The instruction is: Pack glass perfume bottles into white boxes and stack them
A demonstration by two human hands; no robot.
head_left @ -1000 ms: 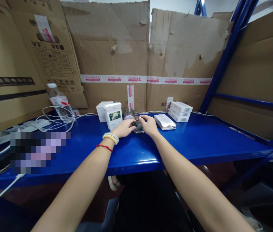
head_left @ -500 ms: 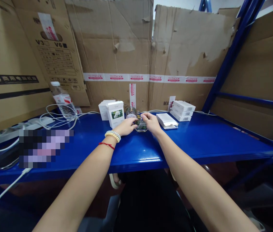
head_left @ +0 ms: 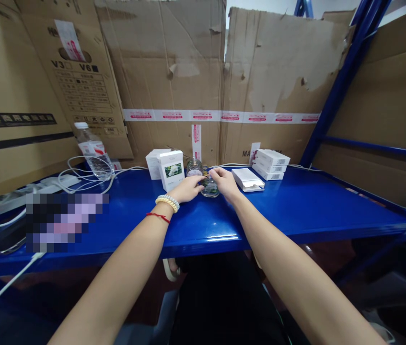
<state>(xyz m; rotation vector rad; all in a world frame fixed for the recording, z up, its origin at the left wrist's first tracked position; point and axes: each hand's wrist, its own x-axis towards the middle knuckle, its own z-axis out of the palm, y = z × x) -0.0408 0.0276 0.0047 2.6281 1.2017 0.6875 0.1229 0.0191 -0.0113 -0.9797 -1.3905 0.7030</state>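
Observation:
A small clear glass bottle (head_left: 210, 188) stands on the blue shelf (head_left: 296, 206), and both my hands are closed around it. My left hand (head_left: 187, 188) grips it from the left, with a bead bracelet and a red string on that wrist. From the right, my right hand (head_left: 225, 182) pinches the bottle's top. A second glass bottle (head_left: 193, 166) stands just behind. To the left of my hands is an upright white box with a flower picture (head_left: 171, 169).
A flat white box (head_left: 248, 178) and a stack of white boxes (head_left: 269, 164) lie to the right. At the left are a plastic water bottle (head_left: 93, 149), white cables (head_left: 80, 175) and a power strip (head_left: 16, 194). Cardboard sheets (head_left: 174, 72) wall the back; a blue upright (head_left: 335, 81) rises at right.
Both hands stay on the small bottle with only slight finger shifts. The view has drifted a little.

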